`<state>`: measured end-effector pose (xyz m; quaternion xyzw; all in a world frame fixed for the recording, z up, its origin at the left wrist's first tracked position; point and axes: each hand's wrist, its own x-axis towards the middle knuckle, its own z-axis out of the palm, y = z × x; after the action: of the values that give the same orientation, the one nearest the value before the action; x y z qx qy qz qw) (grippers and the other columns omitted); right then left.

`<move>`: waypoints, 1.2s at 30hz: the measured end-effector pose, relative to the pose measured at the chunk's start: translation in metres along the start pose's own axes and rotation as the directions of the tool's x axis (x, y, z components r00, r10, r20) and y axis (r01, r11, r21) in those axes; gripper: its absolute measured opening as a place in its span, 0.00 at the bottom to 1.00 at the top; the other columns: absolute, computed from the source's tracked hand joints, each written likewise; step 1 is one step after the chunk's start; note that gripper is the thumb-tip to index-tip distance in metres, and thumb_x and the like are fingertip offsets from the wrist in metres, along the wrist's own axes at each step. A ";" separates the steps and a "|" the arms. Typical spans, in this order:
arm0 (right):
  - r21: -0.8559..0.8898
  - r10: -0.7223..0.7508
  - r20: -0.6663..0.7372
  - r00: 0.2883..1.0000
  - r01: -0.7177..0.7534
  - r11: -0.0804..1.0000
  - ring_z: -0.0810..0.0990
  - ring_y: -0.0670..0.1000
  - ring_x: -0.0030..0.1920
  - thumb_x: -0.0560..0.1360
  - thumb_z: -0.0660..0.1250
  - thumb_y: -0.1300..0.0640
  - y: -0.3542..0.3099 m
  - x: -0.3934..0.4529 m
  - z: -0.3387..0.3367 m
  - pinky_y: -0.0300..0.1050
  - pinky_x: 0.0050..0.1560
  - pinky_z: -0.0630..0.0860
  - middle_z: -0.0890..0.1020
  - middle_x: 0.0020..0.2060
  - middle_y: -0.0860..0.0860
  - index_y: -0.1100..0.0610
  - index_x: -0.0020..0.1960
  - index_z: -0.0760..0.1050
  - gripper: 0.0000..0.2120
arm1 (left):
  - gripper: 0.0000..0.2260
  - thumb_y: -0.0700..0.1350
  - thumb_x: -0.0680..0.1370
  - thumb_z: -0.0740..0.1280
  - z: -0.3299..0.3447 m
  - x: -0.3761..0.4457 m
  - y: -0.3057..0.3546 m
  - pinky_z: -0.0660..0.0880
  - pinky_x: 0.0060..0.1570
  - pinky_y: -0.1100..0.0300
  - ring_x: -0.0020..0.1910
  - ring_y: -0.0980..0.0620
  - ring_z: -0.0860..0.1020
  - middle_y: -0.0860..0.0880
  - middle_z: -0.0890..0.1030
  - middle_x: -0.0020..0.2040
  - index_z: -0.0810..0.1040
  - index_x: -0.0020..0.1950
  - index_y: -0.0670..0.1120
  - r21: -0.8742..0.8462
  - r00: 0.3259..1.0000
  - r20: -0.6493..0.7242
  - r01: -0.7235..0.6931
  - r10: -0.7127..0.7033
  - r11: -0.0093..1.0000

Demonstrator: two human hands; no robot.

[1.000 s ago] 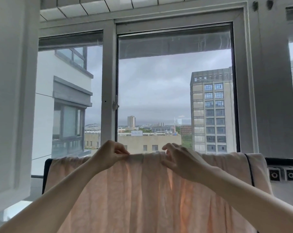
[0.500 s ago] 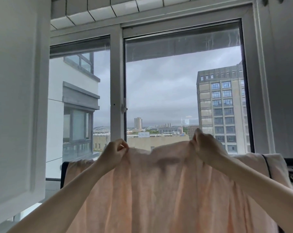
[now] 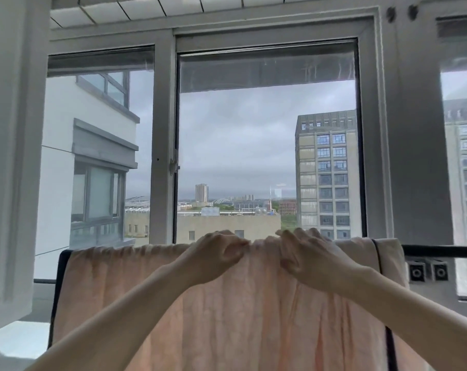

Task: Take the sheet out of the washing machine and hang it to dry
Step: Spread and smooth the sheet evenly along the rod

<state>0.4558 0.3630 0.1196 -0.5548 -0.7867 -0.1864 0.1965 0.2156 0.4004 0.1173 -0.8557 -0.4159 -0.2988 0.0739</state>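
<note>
From where I watched, the sheet (image 3: 227, 311) hung in front of the window (image 3: 267, 156), a pale peach cloth draped over a dark rail (image 3: 441, 249) that ran level across the lower part of the view, and it fell straight down from there to the bottom edge of the picture. Both of the person's hands were at its top fold, close together near the middle. The left hand (image 3: 213, 257) had its fingers curled over the fold and pinched the cloth between thumb and fingers; the right hand (image 3: 304, 254) sat just beside it, fingers bent over the top edge and gripping the same fold, so that the cloth bunched into a small gathered ridge between the two. Both forearms reached up from the bottom corners and crossed in front of the hanging cloth. A dark trim (image 3: 377, 253) ran down the sheet near its right edge, and a similar dark edge (image 3: 56, 295) showed at the left end. To the right of the sheet the bare rail ran on, and just beneath it two small square fittings (image 3: 428, 271) sat side by side on the wall. A white panel (image 3: 10, 156) filled the left side of the view, near the sheet's left end. Beyond the glass I saw a grey sky and a tall building (image 3: 326, 172), with lower rooftops behind the hands. I could not tell how far the sheet hung down behind the rail
</note>
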 end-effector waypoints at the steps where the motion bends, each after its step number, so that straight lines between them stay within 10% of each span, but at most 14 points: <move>1: -0.047 0.023 -0.048 0.999 -0.026 0.999 0.63 0.56 0.67 0.77 0.59 0.44 0.001 -0.008 0.001 0.53 0.65 0.65 0.67 0.68 0.50 0.47 0.73 0.55 0.27 | 0.16 0.56 0.79 0.61 0.005 0.003 0.000 0.74 0.57 0.52 0.56 0.55 0.77 0.56 0.79 0.57 0.76 0.65 0.57 0.013 1.000 -0.022 0.005 -0.005 1.000; 6: -0.117 0.133 -0.221 0.966 -0.162 0.980 0.66 0.57 0.65 0.78 0.58 0.46 0.013 -0.038 0.011 0.52 0.64 0.65 0.69 0.66 0.51 0.50 0.69 0.62 0.22 | 0.27 0.71 0.73 0.51 0.023 0.009 -0.004 0.74 0.53 0.50 0.52 0.58 0.76 0.63 0.79 0.51 0.77 0.62 0.61 0.048 0.987 -0.158 0.048 -0.039 0.998; 19: -0.107 0.427 -0.186 0.885 -0.451 0.886 0.56 0.59 0.67 0.75 0.54 0.32 0.010 -0.045 0.024 0.60 0.58 0.70 0.60 0.64 0.53 0.51 0.67 0.58 0.30 | 0.16 0.63 0.80 0.55 0.035 0.011 0.001 0.71 0.52 0.53 0.50 0.54 0.77 0.62 0.80 0.51 0.77 0.60 0.61 0.148 0.966 -0.255 0.085 -0.045 0.985; 26: -0.118 0.381 -0.254 0.889 -0.419 0.900 0.60 0.61 0.65 0.77 0.60 0.59 0.010 -0.028 0.031 0.55 0.58 0.72 0.64 0.66 0.53 0.52 0.66 0.64 0.18 | 0.18 0.65 0.80 0.52 0.035 0.006 -0.001 0.69 0.56 0.50 0.52 0.53 0.76 0.63 0.79 0.53 0.75 0.61 0.62 0.133 0.963 -0.263 0.095 -0.057 0.987; 36: 0.128 0.275 -0.460 0.844 -0.243 0.962 0.72 0.52 0.56 0.76 0.60 0.68 0.057 -0.005 -0.025 0.41 0.47 0.66 0.80 0.53 0.51 0.55 0.52 0.79 0.13 | 0.13 0.60 0.79 0.62 0.032 0.001 -0.003 0.73 0.55 0.51 0.50 0.58 0.78 0.63 0.82 0.52 0.81 0.58 0.59 0.047 0.939 -0.344 0.048 -0.029 0.998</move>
<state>0.5140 0.3644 0.1426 -0.5865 -0.6383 -0.2624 0.4239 0.2286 0.4151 0.0918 -0.7801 -0.4212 -0.4331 0.1628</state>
